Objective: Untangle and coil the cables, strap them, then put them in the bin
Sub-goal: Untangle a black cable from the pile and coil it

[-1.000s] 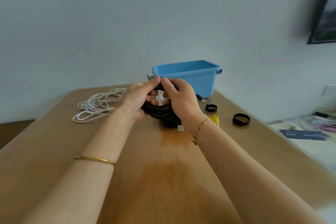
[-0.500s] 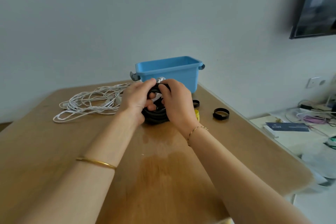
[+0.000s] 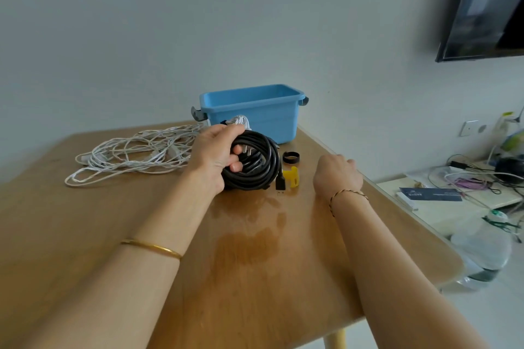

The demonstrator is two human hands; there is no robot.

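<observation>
Black coiled cable (image 3: 256, 170) sits in the grip of the left hand (image 3: 214, 157). The fingers (image 3: 236, 166) curl through the middle of the coil and the thumb lies over its top, bunching the loops together. The coil stands tilted, with its lower edge on the wooden table (image 3: 113, 235). A pronged plug (image 3: 246, 150) shows inside the loops just past the fingertips. A black USB plug (image 3: 280, 185) hangs from the coil's right side down to the tabletop.

The right hand (image 3: 337, 176) is apart from the coil, near the table's right edge, with its back toward the camera. Its fingers bend away and down, and I cannot tell whether they hold anything.

Between the 2 hands lie 2 straps: a yellow strap (image 3: 292, 177) just beside the USB plug, and a black strap ring (image 3: 291, 157) behind it.

Behind the left hand, a small white bundle (image 3: 241, 119) rests against the front of the blue bin (image 3: 255, 110), which stands at the table's far edge by the wall. Left of the hand, a tangled white cable (image 3: 136, 153) sprawls loose across the tabletop.

A gold bangle (image 3: 151, 248) circles the left forearm and a thin bracelet (image 3: 347, 195) the right wrist. A darker patch (image 3: 249, 241) marks the wood between the arms. Off to the right, a low side table (image 3: 442, 215) carries more cables, and a dark screen (image 3: 487, 3) hangs on the wall.
</observation>
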